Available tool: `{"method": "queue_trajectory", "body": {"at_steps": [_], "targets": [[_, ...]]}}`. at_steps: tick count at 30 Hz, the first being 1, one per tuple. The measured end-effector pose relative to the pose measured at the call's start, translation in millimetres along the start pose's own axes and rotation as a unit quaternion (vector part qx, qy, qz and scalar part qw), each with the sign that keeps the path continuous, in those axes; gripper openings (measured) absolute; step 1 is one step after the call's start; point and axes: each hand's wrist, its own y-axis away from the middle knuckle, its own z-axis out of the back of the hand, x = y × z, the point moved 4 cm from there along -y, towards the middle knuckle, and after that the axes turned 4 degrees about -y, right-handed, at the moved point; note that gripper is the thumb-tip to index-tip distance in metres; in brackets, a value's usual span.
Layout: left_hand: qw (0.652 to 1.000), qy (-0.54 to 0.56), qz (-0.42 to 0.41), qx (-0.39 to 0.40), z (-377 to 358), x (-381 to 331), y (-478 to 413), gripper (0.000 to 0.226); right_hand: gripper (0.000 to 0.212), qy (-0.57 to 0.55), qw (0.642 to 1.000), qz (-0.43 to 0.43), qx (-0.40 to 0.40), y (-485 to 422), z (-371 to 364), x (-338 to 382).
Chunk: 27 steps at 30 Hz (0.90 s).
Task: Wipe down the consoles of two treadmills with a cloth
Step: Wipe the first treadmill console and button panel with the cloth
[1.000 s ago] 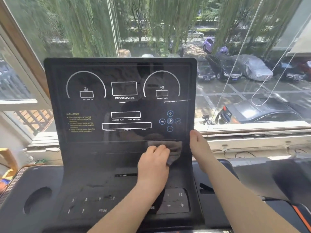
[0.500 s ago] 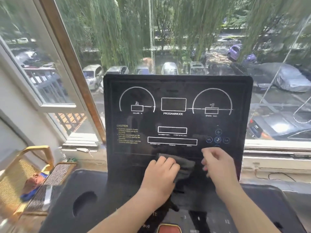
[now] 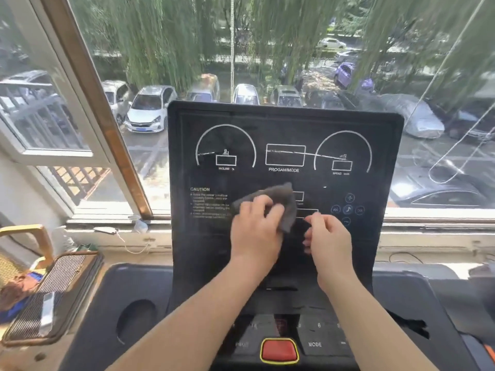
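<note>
The left hand (image 3: 254, 234) is gripping the grey cloth (image 3: 281, 196) against the console's (image 3: 284, 119) middle while the right hand (image 3: 330, 241), loosely curled and empty, is hovering at the cloth's 4 o'clock, so light, overlapping strokes toward 12 o'clock are probably serving best.

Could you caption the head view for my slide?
Left hand holds a cloth against the console; right hand hovers beside it.
</note>
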Motion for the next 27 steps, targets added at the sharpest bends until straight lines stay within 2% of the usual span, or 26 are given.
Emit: {"method": "queue_trajectory", "body": {"at_steps": [2,3,5,7,10,12,16,19,21,23,25,27], "targets": [[0.982,-0.023,-0.169,0.084,-30.2,-32.3,26.3,0.034,0.025,0.004,1.000,0.009,-0.028,1.5,11.9,-0.9],[0.967,-0.032,-0.223,0.116,-37.6,-37.4,29.8,0.032,0.025,0.005,0.999,0.009,-0.036,2.0,19.0,-0.5],[0.954,-0.056,-0.269,0.119,-33.5,-30.2,13.9,0.025,0.026,-0.003,0.999,-0.005,-0.043,5.5,29.7,-2.9],[0.962,-0.074,-0.255,0.068,-15.7,-24.4,-28.9,0.023,0.029,-0.018,0.998,-0.014,-0.051,5.2,40.8,-3.7],[0.983,-0.077,-0.163,-0.040,18.4,-6.6,-99.7,0.025,0.033,-0.021,0.998,-0.033,-0.042,5.1,44.4,-6.9],[0.986,-0.079,-0.132,-0.063,30.5,0.6,-118.6,0.030,0.035,-0.010,0.999,-0.043,-0.025,7.2,37.5,-8.6],[0.991,-0.054,-0.117,-0.036,21.4,13.4,-72.5,0.035,0.041,0.024,0.997,-0.068,0.032,20.0,5.4,-14.8],[0.966,-0.076,-0.235,0.081,10.2,48.5,-0.5,0.044,0.043,0.031,0.993,-0.083,0.074,34.8,-17.0,-25.4],[0.948,-0.103,-0.280,0.114,20.9,87.7,25.3,0.045,0.043,0.043,0.990,-0.090,0.099,44.0,-26.9,-31.5],[0.964,-0.118,-0.221,0.092,39.1,126.9,26.6,0.042,0.043,0.054,0.986,-0.094,0.123,52.2,-37.8,-34.7],[0.989,-0.111,-0.091,0.038,56.0,155.8,19.8,0.040,0.042,0.068,0.982,-0.099,0.143,61.0,-52.3,-35.8],[0.997,-0.077,0.024,-0.013,63.1,164.6,23.5,0.041,0.042,0.078,0.977,-0.104,0.169,71.5,-67.8,-39.1]]}}
